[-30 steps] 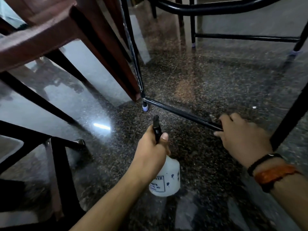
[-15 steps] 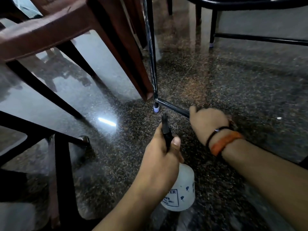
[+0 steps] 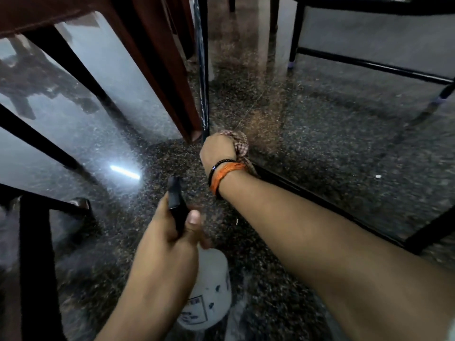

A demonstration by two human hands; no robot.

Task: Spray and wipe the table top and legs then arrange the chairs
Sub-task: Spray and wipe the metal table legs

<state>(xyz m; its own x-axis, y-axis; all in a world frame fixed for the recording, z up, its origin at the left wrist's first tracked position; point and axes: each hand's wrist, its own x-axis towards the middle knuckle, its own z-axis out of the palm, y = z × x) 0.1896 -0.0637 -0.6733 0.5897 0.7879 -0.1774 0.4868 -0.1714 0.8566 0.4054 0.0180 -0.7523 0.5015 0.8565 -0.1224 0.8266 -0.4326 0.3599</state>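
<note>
From my remote seat I see my right hand (image 3: 216,150) at about twelve o'clock from frame centre, fingers curled tight round a checked cloth (image 3: 240,148), which is pressed against the foot of the thin black table leg (image 3: 203,70) where the low black crossbar (image 3: 320,198) meets it. The leg rises straight up toward twelve o'clock; the crossbar runs off toward four o'clock, passing under my right forearm. On that wrist sit an orange band (image 3: 227,174) and a thin black bracelet (image 3: 219,166). My left hand (image 3: 170,239) is lower, around six o'clock, fingers wrapped round the black spray head (image 3: 176,203) of a white spray bottle (image 3: 209,296), thumb lying alongside the head; I cannot tell whether the trigger is squeezed. The bottle hangs below the hand over the speckled dark floor (image 3: 332,134). At ten o'clock stands a brown chair leg (image 3: 157,77), just beside the table leg. Another black frame (image 3: 369,65) stands at two o'clock.
</note>
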